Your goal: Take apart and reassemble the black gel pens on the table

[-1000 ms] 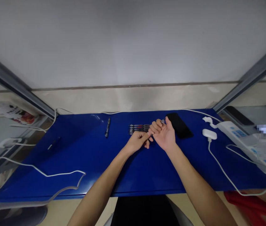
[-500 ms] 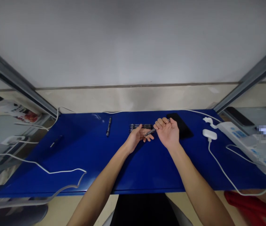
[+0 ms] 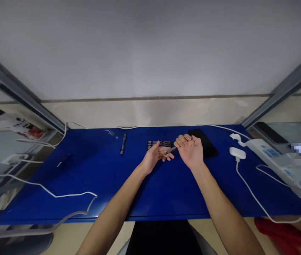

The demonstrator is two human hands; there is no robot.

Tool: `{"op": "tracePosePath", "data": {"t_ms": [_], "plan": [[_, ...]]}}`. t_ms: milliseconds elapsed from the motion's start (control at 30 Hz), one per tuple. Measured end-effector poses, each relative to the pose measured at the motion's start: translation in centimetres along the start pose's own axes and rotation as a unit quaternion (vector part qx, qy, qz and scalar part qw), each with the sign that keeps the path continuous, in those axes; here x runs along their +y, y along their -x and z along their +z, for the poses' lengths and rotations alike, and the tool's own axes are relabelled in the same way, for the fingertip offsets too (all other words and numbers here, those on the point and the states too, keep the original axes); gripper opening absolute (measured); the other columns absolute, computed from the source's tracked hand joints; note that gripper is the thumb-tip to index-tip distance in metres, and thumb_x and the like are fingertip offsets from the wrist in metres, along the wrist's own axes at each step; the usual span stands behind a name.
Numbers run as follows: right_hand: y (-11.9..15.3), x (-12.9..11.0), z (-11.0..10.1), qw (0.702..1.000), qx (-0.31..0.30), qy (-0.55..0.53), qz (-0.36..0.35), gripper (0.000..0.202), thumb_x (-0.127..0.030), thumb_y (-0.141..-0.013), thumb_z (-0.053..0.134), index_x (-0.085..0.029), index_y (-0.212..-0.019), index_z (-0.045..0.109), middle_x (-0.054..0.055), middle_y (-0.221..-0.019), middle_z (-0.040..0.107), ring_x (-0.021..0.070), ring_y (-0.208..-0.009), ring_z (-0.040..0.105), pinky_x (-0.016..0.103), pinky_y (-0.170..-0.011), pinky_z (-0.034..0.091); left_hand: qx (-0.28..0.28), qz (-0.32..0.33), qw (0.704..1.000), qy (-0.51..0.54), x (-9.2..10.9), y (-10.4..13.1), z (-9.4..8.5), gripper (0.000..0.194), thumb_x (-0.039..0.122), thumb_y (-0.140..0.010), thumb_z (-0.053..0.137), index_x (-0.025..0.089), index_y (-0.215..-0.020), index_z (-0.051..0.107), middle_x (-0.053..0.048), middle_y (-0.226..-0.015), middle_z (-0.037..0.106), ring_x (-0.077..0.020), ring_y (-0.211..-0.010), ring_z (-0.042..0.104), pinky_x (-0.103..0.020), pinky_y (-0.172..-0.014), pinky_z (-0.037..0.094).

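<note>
My right hand (image 3: pixel 191 153) is closed around a dark grey pen (image 3: pixel 170 151), its fingers curled and its palm turned toward me. The pen slants down to the left, its tip over the fingers of my left hand (image 3: pixel 152 156). That hand lies palm up with the fingers stretched out; whether they touch the pen I cannot tell. Just behind it several dark pens (image 3: pixel 150 142) lie side by side on the blue tabletop (image 3: pixel 99 173), partly hidden by my fingers. A single pen (image 3: pixel 123 144) lies apart to the left.
Behind my right hand lies a flat black object (image 3: pixel 207 143). A white charger-like piece (image 3: pixel 237 152) with a cable and a power strip (image 3: pixel 269 152) are at the right. At the left are a small dark object (image 3: pixel 63 160), a white cable (image 3: pixel 70 194) and a bottle (image 3: pixel 20 124).
Both hands and the pen hold almost the same pose. The view has shifted very slightly; nothing was taken hold of or let go.
</note>
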State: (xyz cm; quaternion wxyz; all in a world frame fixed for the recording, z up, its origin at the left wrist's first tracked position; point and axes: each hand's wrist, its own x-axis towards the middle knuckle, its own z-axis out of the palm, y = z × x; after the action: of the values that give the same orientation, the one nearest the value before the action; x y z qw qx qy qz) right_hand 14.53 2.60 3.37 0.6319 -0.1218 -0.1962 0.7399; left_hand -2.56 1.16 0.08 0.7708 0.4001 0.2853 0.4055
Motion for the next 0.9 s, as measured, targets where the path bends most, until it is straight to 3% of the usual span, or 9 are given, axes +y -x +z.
{"op": "tracePosePath", "data": {"t_ms": [900], "plan": [[-0.01,0.00,0.21,1.000,-0.003,0.015,0.002,0.026,-0.032,-0.090,0.040,-0.022,-0.067,0.032,-0.004,-0.064,0.023,0.0137,-0.055,0.031,0.028,-0.056,0.037,0.007,0.000,1.000,-0.007,0.07,0.19,0.44,0.064,0.057,-0.094,0.033,0.006,-0.100,0.072,-0.018,-0.089,0.072,-0.0199,-0.073,0.061,-0.031,-0.068,0.037]]}}
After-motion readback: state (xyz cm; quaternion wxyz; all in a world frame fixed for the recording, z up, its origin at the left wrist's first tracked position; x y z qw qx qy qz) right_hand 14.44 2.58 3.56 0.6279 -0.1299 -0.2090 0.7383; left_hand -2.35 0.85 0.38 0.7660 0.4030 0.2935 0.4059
